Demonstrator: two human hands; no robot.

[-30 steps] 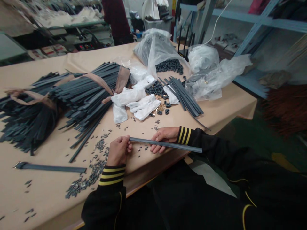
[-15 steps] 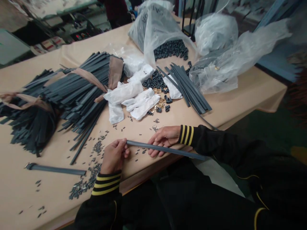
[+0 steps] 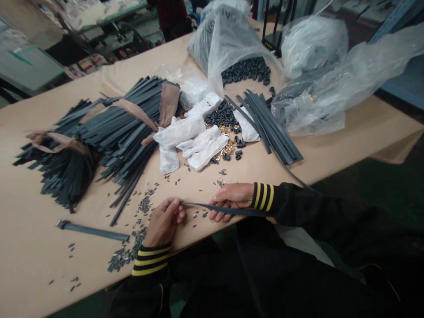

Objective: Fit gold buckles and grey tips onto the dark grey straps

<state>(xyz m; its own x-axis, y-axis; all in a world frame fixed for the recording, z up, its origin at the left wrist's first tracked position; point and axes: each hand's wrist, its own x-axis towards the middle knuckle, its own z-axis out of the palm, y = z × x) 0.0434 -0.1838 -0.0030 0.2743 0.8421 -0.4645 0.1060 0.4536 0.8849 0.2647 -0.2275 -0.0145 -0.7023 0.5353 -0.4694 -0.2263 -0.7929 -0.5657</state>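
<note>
A long dark grey strap point(image 3: 238, 211) stretches between my hands above the table's near edge. My left hand point(image 3: 165, 218) pinches its left end between thumb and fingers. Around its middle, my right hand point(image 3: 228, 201) has its fingers curled under and behind the strap, gripping it; the far end runs under my right sleeve. Left of my left hand lies a strap with a gold buckle point(image 3: 94, 231). Small dark metal pieces point(image 3: 124, 256) are scattered beside my left wrist, and several more lie beneath the held strap.
Two tied strap bundles point(image 3: 122, 119) fill the table's left. White paper packets point(image 3: 185, 132) lie mid-table beside gold buckles point(image 3: 222, 148) and dark loops. Loose straps point(image 3: 271, 128) lie right of them. A plastic bag point(image 3: 228, 39) spills dark loops behind; another crumpled bag point(image 3: 331, 97) lies right.
The strap has turned from flat-side view to more edge-on near my left hand. My right hand's fingers have closed more around it. The whole view has shifted slightly.
</note>
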